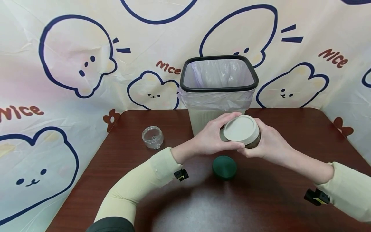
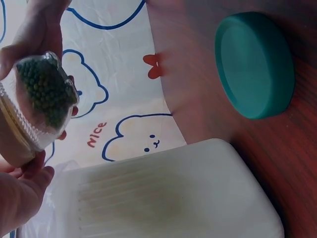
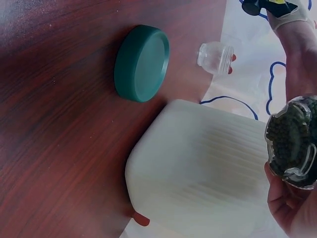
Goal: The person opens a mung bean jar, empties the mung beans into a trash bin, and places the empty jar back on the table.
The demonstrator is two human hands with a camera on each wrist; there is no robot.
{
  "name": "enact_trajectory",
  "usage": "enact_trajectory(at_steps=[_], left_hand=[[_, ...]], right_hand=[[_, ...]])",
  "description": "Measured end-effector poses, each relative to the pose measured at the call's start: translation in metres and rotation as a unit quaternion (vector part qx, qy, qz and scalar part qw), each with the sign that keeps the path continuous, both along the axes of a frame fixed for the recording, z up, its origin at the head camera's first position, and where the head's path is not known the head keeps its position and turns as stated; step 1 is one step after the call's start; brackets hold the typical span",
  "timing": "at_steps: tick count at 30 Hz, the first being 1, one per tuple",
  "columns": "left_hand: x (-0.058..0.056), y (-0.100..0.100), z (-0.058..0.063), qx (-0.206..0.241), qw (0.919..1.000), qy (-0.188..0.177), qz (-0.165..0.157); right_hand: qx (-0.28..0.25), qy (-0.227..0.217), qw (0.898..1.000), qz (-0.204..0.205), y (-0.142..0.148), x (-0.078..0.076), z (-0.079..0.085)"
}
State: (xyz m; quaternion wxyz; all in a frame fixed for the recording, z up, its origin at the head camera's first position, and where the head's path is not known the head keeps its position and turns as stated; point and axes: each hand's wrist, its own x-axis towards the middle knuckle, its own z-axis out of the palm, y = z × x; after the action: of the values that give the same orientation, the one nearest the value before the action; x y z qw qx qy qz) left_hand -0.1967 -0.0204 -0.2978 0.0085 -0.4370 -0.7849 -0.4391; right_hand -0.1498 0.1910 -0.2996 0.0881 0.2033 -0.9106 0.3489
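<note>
A clear jar (image 2: 47,94) of small dark green grains, probably beans, is held in the air before the bin, tilted with its white lid (image 1: 242,129) facing up toward the head camera. My left hand (image 1: 208,137) grips the lid side, fingers at its far edge and thumb along the near edge. From the other side my right hand (image 1: 271,141) curls round the jar body. On the table below both hands lies a round green lid (image 1: 224,167). A small clear jar (image 1: 152,137) stands to the left, apart from the hands.
A pale bin (image 1: 219,89) with a black rim and a plastic liner stands at the back of the dark brown table (image 1: 298,138). Behind it hangs a cartoon-printed cloth (image 1: 156,42). Black wrist cameras sit on both cuffs.
</note>
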Motion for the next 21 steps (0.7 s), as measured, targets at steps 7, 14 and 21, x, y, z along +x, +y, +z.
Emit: enact_trajectory(at_steps=[7, 14, 21], left_hand=[[0.006, 0.005, -0.002, 0.008, 0.9993, -0.017, 0.033], [-0.001, 0.002, 0.002, 0.014, 0.9980, -0.061, 0.010], [-0.016, -0.003, 0.005, 0.019, 0.9941, -0.047, -0.096]], right_hand=[[-0.003, 0.020, 1.000, -0.006, 0.000, 0.000, -0.001], [0.005, 0.025, 1.000, 0.009, 0.003, -0.003, 0.000], [0.011, 0.049, 0.998, 0.043, 0.007, -0.003, 0.002]])
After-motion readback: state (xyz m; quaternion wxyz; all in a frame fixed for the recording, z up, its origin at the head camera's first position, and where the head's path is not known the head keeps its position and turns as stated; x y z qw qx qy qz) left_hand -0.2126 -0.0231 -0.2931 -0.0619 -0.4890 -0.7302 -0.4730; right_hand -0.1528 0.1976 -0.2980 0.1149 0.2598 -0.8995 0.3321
